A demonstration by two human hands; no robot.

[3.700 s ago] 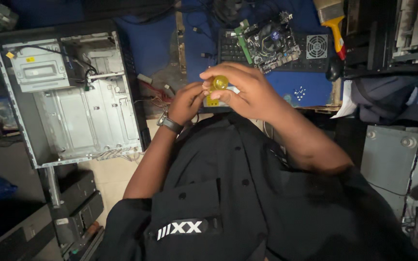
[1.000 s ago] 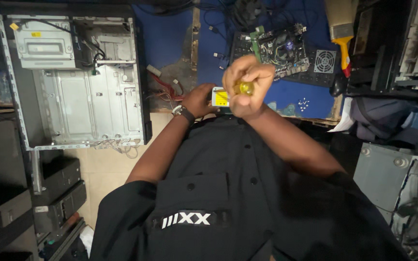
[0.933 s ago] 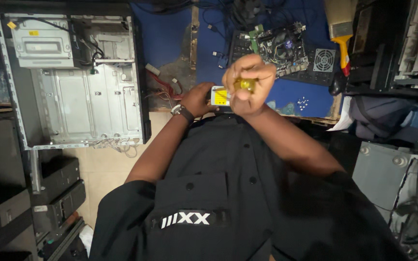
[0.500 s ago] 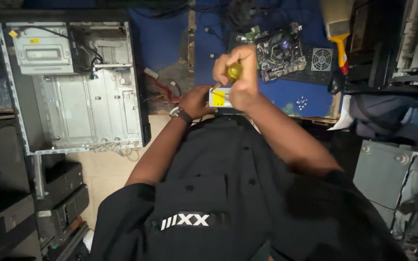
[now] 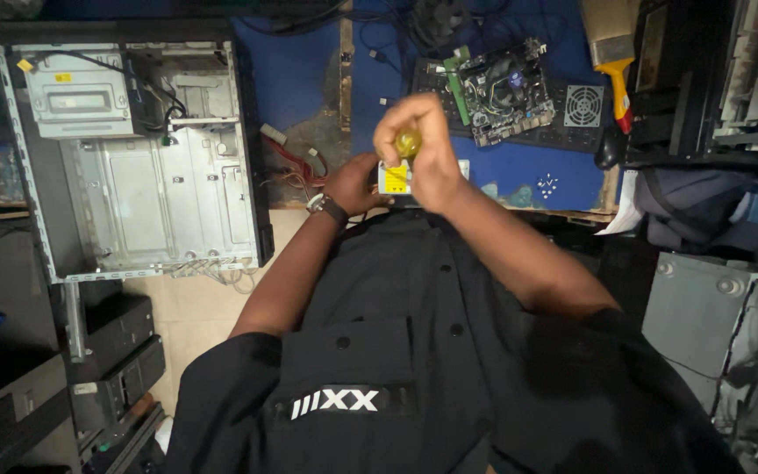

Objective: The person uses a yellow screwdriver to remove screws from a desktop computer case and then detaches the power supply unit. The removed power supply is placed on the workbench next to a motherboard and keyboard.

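Gripping a yellow-handled screwdriver (image 5: 409, 140) in a closed fist, the right hand (image 5: 427, 154) holds it upright over a small grey metal box with a yellow label (image 5: 395, 178). That box sits at the near edge of the blue work mat (image 5: 300, 75), just in front of the person's chest. The left hand (image 5: 354, 184) curls its fingers around the box's left side to steady it. A slip looks possible: the tip is hidden, so any tilt could skate it into the left fingers. Nearby lie an open computer case (image 5: 133, 167) and a bare motherboard (image 5: 506, 88).
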